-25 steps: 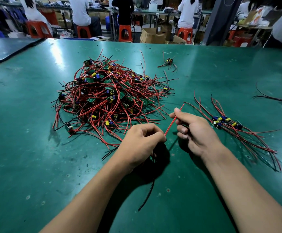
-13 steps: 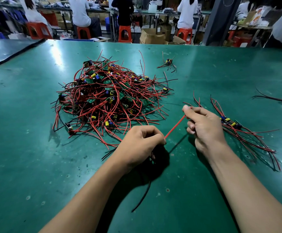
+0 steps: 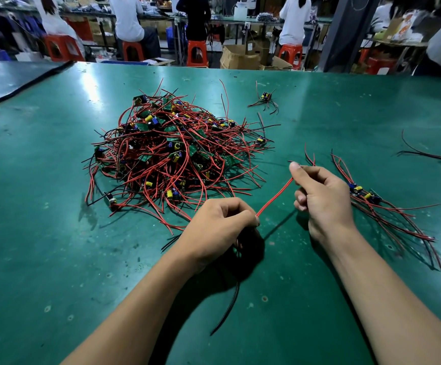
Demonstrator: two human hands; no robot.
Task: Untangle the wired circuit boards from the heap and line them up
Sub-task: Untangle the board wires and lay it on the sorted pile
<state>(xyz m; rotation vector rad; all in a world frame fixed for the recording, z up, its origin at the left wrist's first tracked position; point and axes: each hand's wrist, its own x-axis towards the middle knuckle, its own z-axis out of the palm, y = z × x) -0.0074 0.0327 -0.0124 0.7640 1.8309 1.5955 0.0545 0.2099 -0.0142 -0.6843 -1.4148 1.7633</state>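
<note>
Pinching 1 red wire [image 3: 274, 197] taut, the left hand [image 3: 219, 227] curls its fingers over the near end, hiding any board there, while the right hand [image 3: 322, 198] grips the far end, with the heap [image 3: 174, 154] just beyond the left fingers and bare desk [image 3: 56, 259] nearer the person.

One heap [image 3: 177, 151] — two hands [image 3: 218, 227] [image 3: 324, 197]

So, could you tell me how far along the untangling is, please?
Barely started. A few boards lie side by side at the right. The left hand and right hand hold one red wire taut between them. The big heap is left to sort, plus a stray board behind it.
</note>
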